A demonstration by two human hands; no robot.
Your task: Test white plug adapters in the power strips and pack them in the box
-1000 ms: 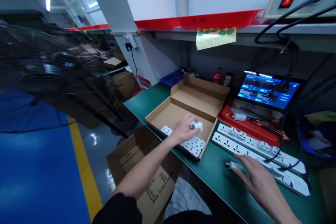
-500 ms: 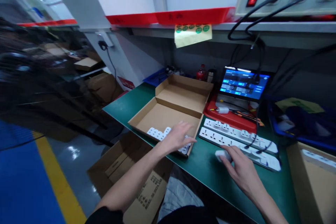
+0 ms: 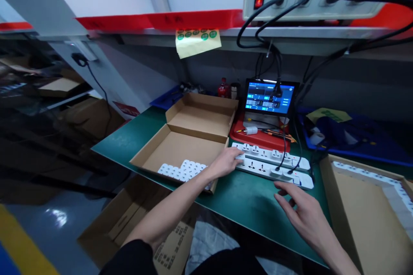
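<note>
My left hand [image 3: 226, 162] reaches over the near right corner of the open cardboard box [image 3: 155, 142] to the left end of the front power strip [image 3: 266, 174]. Its fingers are closed on a small white plug adapter [image 3: 240, 158] at that end; whether it is fully seated is hidden. My right hand [image 3: 300, 206] hovers over the green table just before the strip, thumb and fingers apart, with nothing visible between them. Several white adapters [image 3: 185, 171] lie in rows along the box's near side. Behind the front strip runs a second power strip [image 3: 267, 153] bearing several adapters.
A red tray [image 3: 238, 133] with cables stands before a lit screen [image 3: 269, 98]. On the right are a blue tray [image 3: 371, 144] and another cardboard box [image 3: 342, 206] holding white pieces. Black cables [image 3: 275, 58] hang from the shelf. A carton [image 3: 129, 223] sits below the table edge.
My left hand has moved from the adapters in the box to the power strip's left end. The white adapter has left my right hand, whose fingers have parted. The view has swung right.
</note>
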